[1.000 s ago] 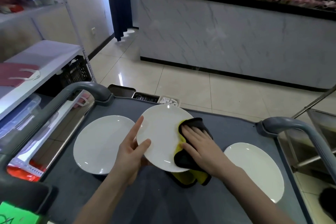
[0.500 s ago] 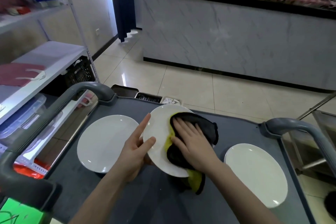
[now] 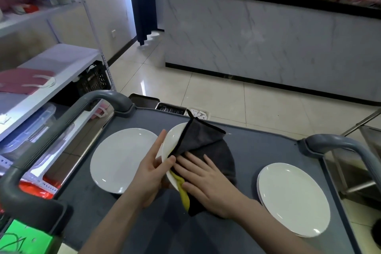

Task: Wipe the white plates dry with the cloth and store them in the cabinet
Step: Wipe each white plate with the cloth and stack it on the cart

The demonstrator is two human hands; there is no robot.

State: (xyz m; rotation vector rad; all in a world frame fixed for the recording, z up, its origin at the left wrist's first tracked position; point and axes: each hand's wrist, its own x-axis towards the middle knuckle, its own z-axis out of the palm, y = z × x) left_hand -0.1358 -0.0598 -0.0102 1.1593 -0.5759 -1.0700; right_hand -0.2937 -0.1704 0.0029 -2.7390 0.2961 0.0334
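At the centre of a grey service cart (image 3: pixel 257 150), a person's right hand (image 3: pixel 206 179) lies flat with fingers spread, palm pressing a dark grey cloth (image 3: pixel 206 144) with a yellow underside against the face of a white plate (image 3: pixel 175 136). Nothing is gripped in that hand; the cloth is pinned under it and drapes over most of the plate, one corner sticking up past the far rim and a yellow fold hanging below the near rim. The left hand (image 3: pixel 150 173) holds the plate by its left edge, thumb on the front rim, index finger stretched up along the edge, remaining fingers hidden behind. The plate is tilted up off the cart top, leaning toward the person's right.

Two more white plates lie flat on the cart: a left plate (image 3: pixel 121 159) just beside the left hand, and a right plate (image 3: pixel 292 200) well apart from the cloth, near the right edge; whether another plate sits beneath it cannot be told. Curved grey handles (image 3: pixel 109 97) rise at the cart's far corners. White metal shelving (image 3: pixel 57 64) stands to the left, holding a red paper bag (image 3: pixel 22 80). Beyond the cart, glossy floor tiles (image 3: pixel 216 97) run to a marble-fronted counter (image 3: pixel 268 37) with a black top.
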